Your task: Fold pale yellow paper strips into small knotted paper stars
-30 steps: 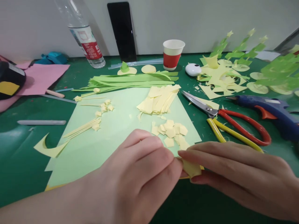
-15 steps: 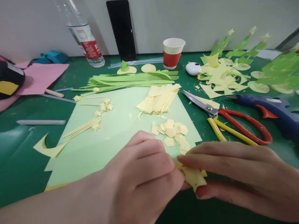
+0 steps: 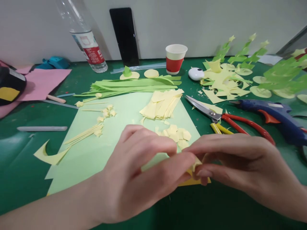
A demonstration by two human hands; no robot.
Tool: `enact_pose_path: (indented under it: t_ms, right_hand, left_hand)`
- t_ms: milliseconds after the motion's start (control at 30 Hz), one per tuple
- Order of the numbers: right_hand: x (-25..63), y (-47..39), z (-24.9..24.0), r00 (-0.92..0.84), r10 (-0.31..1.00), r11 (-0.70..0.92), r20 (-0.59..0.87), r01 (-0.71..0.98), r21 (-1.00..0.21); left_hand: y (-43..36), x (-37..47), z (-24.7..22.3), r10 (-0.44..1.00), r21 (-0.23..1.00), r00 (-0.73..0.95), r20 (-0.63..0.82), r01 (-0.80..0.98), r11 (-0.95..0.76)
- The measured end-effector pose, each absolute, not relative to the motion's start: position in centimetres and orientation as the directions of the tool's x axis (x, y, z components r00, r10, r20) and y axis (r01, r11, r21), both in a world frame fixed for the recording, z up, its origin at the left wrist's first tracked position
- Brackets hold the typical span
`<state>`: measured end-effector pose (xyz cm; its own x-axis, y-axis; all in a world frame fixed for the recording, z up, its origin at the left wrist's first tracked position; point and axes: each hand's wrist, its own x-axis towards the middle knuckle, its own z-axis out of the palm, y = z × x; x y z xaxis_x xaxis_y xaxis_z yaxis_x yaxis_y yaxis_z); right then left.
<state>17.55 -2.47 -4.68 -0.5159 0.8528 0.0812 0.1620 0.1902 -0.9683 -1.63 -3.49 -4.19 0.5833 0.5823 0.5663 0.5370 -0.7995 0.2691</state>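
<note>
A small pale yellow folded paper piece (image 3: 197,163) is pinched between my two hands at the near right of the light green sheets (image 3: 88,159). My left hand (image 3: 146,169) is closed, its fingertips on the piece's left side and partly hidden. From the right, the thumb and fingers of my right hand (image 3: 235,166) grip the same piece. Just beyond my fingers lies a heap of yellow paper pentagons (image 3: 176,132). Farther back is a stack of yellow paper strips (image 3: 161,103). Tiny folded paper stars (image 3: 109,110) and thin rolled strips (image 3: 82,131) lie to the left.
Scissors (image 3: 203,107) with red handles and a blue glue gun (image 3: 266,110) lie at right. Green strips (image 3: 134,84), a paper cup (image 3: 176,59), a leaning phone (image 3: 125,36) and a bottle (image 3: 88,48) line the back. Green paper plants (image 3: 280,75) stand far right.
Both hands have risen slightly and drawn together. The yellow paper piece has turned and shows less between my fingers. My left hand's fingers have loosened from a tighter curl.
</note>
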Motion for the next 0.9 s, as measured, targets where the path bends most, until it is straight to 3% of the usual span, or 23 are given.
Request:
enact_pose_path:
  t_ms: [133, 267, 467, 633, 900]
  right_hand:
    - [17.2, -2.6, -5.3, -0.511, 0.849, -0.083, -0.13, 0.114, -0.99]
    - [17.1, -2.8, -5.7, -0.501, 0.837, -0.227, -0.219, 0.047, -0.973]
    - [17.7, -2.7, -5.9, -0.612, 0.778, -0.216, -0.144, -0.044, -0.975]
    - [18.2, -2.4, -6.1, -0.719, 0.685, -0.169, -0.119, 0.003, -0.986]
    - [18.0, -2.4, -6.1, -0.736, 0.663, -0.146, -0.136, 0.052, -0.988]
  left_hand:
    - [-3.6, -1.9, -4.1, 0.544, 0.179, 0.631, 0.554, 0.548, -0.817]
    - [-3.8, -2.5, -4.3, 0.543, 0.137, 0.67, 0.507, 0.559, -0.818]
    - [-4.0, -2.4, -4.2, 0.578, 0.233, 0.599, 0.555, 0.554, -0.799]
    - [-4.0, -2.0, -3.8, 0.611, 0.3, 0.57, 0.55, 0.548, -0.781]
    - [-4.2, -1.9, -4.2, 0.623, 0.358, 0.614, 0.484, 0.511, -0.782]
